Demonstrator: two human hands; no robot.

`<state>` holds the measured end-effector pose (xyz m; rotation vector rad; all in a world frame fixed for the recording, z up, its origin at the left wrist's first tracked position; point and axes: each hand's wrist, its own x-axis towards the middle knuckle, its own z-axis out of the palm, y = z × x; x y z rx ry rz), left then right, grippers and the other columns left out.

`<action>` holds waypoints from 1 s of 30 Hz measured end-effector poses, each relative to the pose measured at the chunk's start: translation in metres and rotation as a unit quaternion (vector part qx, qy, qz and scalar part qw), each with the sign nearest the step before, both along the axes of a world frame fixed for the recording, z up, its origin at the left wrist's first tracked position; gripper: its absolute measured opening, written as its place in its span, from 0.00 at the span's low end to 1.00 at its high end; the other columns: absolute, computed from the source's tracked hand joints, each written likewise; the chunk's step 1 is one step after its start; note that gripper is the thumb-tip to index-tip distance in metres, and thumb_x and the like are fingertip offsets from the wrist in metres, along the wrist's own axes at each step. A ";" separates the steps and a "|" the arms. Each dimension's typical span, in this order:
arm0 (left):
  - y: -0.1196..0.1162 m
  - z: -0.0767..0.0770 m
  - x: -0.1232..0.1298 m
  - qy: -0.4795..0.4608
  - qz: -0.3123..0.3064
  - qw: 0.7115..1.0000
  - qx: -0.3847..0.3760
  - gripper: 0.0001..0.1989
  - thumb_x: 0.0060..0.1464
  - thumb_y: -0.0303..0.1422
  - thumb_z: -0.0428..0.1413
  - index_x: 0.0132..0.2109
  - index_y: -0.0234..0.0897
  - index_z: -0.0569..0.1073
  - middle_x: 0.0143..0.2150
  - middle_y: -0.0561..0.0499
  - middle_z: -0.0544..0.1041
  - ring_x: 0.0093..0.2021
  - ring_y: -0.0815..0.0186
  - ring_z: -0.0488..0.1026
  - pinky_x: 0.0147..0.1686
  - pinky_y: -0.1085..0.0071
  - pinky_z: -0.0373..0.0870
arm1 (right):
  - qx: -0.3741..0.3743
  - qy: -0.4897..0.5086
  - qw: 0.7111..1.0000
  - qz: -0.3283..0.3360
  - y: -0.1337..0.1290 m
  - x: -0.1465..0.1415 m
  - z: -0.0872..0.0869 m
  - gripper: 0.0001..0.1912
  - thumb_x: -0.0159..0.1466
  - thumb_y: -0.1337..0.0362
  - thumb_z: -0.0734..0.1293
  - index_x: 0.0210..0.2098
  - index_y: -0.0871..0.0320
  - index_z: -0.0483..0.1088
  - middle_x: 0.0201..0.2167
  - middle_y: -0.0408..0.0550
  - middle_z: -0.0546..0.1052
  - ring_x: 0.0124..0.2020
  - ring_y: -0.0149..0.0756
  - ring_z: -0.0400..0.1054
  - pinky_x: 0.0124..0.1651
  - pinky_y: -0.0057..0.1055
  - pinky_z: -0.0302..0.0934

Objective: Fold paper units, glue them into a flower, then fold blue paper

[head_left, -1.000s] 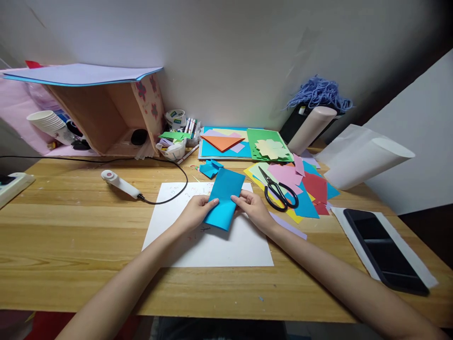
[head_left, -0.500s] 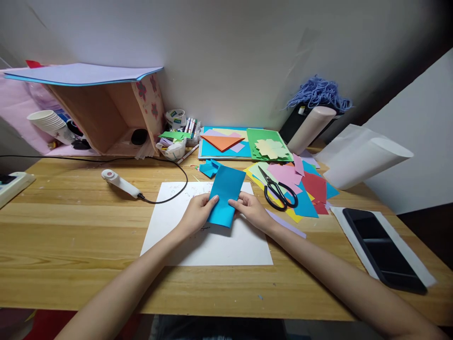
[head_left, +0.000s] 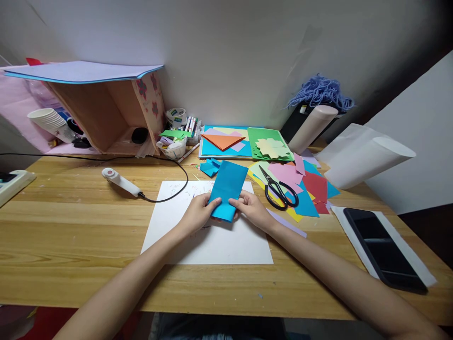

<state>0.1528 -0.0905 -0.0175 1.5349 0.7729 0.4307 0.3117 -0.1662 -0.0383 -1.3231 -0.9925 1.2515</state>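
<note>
Both hands hold a rectangular piece of blue paper (head_left: 229, 184) above a white sheet (head_left: 219, 248) that lies on the wooden table. My left hand (head_left: 198, 211) grips its left edge, thumb on the front face. On the right edge, my right hand (head_left: 252, 208) pinches it, also with the thumb in front. The other fingers are mostly hidden behind the paper. Just beyond its left side lies a folded blue paper shape (head_left: 210, 167). Black-handled scissors (head_left: 279, 189) rest on coloured paper scraps (head_left: 311, 189) to the right of my right hand.
At the back left stands an open cardboard box (head_left: 106, 111). A white corded tool (head_left: 122, 183) lies left of the sheet, its black cable looping toward the paper. A phone (head_left: 384, 248) lies at the right. Behind are an orange folded paper (head_left: 223, 140) and paper rolls (head_left: 313, 125).
The blue paper has shifted slightly up and to the right, and its lower edge sits closer to my thumbs. Both hands keep hold of it.
</note>
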 end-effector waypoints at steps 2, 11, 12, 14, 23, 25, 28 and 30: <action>-0.001 0.000 0.000 -0.003 0.000 1.000 -0.007 0.16 0.50 0.44 0.52 0.31 0.32 0.69 0.25 0.51 0.73 0.23 0.67 0.71 0.20 0.73 0.67 | 0.007 0.003 1.000 -0.005 0.000 0.000 -0.001 0.21 0.53 0.52 0.68 0.38 0.62 0.65 0.17 0.40 0.71 0.17 0.30 0.67 0.22 0.27 0.63; 0.000 -0.004 0.001 -0.016 0.001 1.000 -0.014 0.16 0.50 0.44 0.52 0.31 0.33 0.68 0.24 0.52 0.72 0.22 0.67 0.70 0.20 0.72 0.68 | 0.001 -0.005 1.000 0.018 -0.003 -0.002 -0.002 0.20 0.53 0.53 0.68 0.35 0.60 0.62 0.17 0.40 0.71 0.17 0.31 0.67 0.21 0.26 0.62; 0.000 -0.004 0.001 -0.014 0.002 1.000 -0.002 0.16 0.51 0.44 0.52 0.31 0.33 0.68 0.24 0.52 0.72 0.22 0.68 0.70 0.20 0.73 0.67 | 0.005 -0.005 1.000 0.020 -0.003 -0.001 -0.002 0.20 0.53 0.53 0.68 0.36 0.60 0.62 0.17 0.40 0.71 0.17 0.31 0.68 0.21 0.26 0.62; 0.000 -0.003 0.000 -0.009 0.004 0.999 0.033 0.16 0.51 0.43 0.51 0.29 0.33 0.68 0.24 0.52 0.71 0.22 0.68 0.69 0.20 0.74 0.66 | 0.008 -0.006 0.999 0.031 -0.003 -0.001 -0.003 0.20 0.53 0.53 0.68 0.37 0.60 0.62 0.18 0.41 0.73 0.19 0.31 0.69 0.22 0.26 0.63; 0.003 -0.003 -0.001 0.023 0.004 0.990 0.138 0.17 0.53 0.43 0.48 0.28 0.34 0.68 0.25 0.52 0.70 0.25 0.68 0.66 0.25 0.74 0.61 | -0.002 -0.030 0.998 0.048 -0.004 0.000 -0.005 0.21 0.52 0.55 0.70 0.37 0.60 0.60 0.21 0.44 0.75 0.21 0.33 0.71 0.24 0.27 0.64; 0.003 -0.003 -0.001 0.023 0.003 0.989 0.146 0.17 0.53 0.43 0.48 0.28 0.34 0.68 0.26 0.52 0.71 0.26 0.68 0.65 0.26 0.74 0.61 | -0.011 -0.025 0.998 0.061 -0.004 0.000 -0.004 0.20 0.52 0.55 0.70 0.36 0.60 0.60 0.20 0.44 0.75 0.21 0.34 0.71 0.23 0.27 0.64; 0.004 -0.003 -0.001 0.023 -0.005 0.989 0.144 0.17 0.54 0.43 0.47 0.29 0.34 0.68 0.26 0.52 0.71 0.26 0.67 0.65 0.26 0.74 0.61 | -0.028 -0.019 0.997 0.072 -0.005 -0.001 -0.001 0.18 0.54 0.55 0.68 0.32 0.59 0.58 0.15 0.42 0.73 0.17 0.33 0.69 0.20 0.26 0.61; 0.004 -0.003 -0.001 0.024 -0.002 0.989 0.149 0.17 0.54 0.43 0.47 0.29 0.34 0.68 0.26 0.52 0.71 0.27 0.67 0.66 0.26 0.74 0.61 | -0.027 -0.014 0.996 0.085 -0.006 -0.001 0.001 0.18 0.54 0.56 0.68 0.33 0.60 0.57 0.17 0.44 0.75 0.18 0.33 0.70 0.21 0.26 0.61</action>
